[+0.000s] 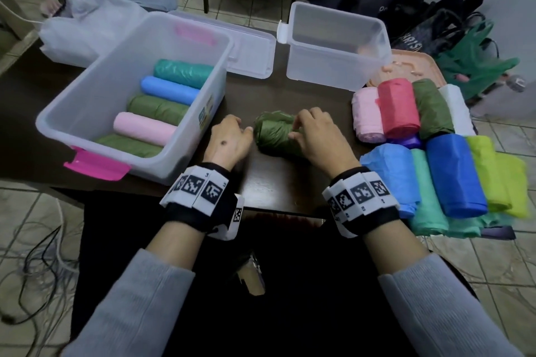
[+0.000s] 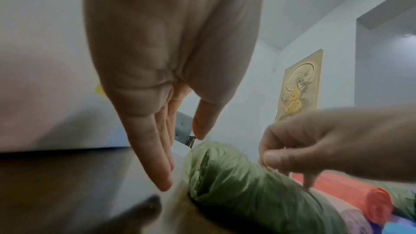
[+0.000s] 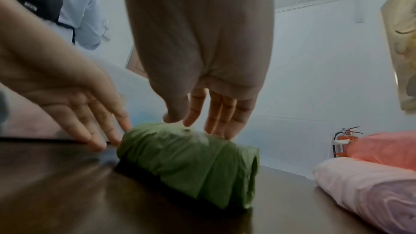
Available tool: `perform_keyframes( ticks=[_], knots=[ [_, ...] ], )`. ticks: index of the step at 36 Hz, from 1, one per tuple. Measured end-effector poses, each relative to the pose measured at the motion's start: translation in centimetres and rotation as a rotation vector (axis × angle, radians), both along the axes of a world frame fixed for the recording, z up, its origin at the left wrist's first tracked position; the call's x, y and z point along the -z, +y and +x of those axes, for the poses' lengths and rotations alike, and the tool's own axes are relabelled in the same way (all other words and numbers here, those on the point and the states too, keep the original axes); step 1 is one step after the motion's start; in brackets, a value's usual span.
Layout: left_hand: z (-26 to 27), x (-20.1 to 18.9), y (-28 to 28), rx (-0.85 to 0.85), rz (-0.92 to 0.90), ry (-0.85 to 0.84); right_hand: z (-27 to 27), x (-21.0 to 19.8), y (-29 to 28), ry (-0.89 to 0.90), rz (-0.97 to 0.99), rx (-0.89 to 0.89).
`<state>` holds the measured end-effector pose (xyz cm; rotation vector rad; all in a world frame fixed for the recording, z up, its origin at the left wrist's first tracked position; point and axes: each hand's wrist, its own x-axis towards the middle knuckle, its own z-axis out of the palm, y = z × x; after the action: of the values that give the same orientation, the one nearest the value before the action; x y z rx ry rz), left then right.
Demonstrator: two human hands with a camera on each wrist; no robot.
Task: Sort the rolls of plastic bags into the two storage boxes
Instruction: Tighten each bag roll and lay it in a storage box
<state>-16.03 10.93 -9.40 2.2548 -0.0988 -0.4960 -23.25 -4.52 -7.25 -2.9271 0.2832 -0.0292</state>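
Note:
A dark green roll (image 1: 275, 133) (image 2: 247, 188) (image 3: 189, 159) lies on the dark table between both hands. My left hand (image 1: 243, 132) (image 2: 180, 159) (image 3: 108, 136) has straight fingers touching the roll's left end. My right hand (image 1: 295, 130) (image 3: 193, 124) (image 2: 288, 166) arches over the roll, thumb and fingertips pinching its top. The large clear box (image 1: 87, 90) with pink latches, at the left, holds several rolls: teal, blue, green, pink, green. A smaller clear box (image 1: 327, 66) stands at the back. Several rolls lie piled at the right, among them pink (image 1: 367, 116), red (image 1: 398, 109) and blue (image 1: 455, 174).
A clear lid (image 1: 252, 49) lies between the boxes. A white bag (image 1: 84, 29) sits at the back left. A peach tray (image 1: 412, 66) lies behind the pile. Dark and green bags (image 1: 464, 46) stand on the floor at the right, and cables (image 1: 37, 255) at the left.

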Motion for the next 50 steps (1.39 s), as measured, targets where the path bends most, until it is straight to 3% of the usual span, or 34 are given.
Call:
perform_keyframes(
  ticks=[9,13,20,26,41,44,46,48,50],
  knots=[
    [2.2,-0.8,-1.5,0.169,0.062,0.043,-1.5,-0.2,0.7,0.138,-0.060,-0.041],
    [2.4,-0.9,-2.3,0.287,0.091,0.091,-2.4,-0.3,1.3,0.199,0.022,-0.060],
    [1.7,-1.1,-3.9,0.381,0.261,0.064,-3.3,-0.3,2.0,0.299,0.006,-0.132],
    [1.4,-1.6,-4.5,0.389,0.030,0.102,-4.0,0.0,2.5,0.347,0.137,-0.162],
    [2.5,-6.8,-5.6,0.138,-0.451,0.070,-4.0,-0.4,2.9,0.437,0.226,-0.187],
    [2.9,-7.5,-6.2,0.043,-0.477,-0.103,-3.8,-0.2,3.1,0.480,0.179,-0.199],
    [2.8,-7.9,-6.3,0.028,-0.342,-0.365,-3.8,-0.1,3.2,0.499,0.155,-0.203],
    [2.4,-7.9,-6.4,0.161,-0.163,-0.581,-3.7,0.1,3.2,0.507,0.157,-0.195],
    [1.8,-7.2,-6.4,0.401,0.003,-0.530,-3.7,0.1,3.2,0.506,0.151,-0.189]
  ],
)
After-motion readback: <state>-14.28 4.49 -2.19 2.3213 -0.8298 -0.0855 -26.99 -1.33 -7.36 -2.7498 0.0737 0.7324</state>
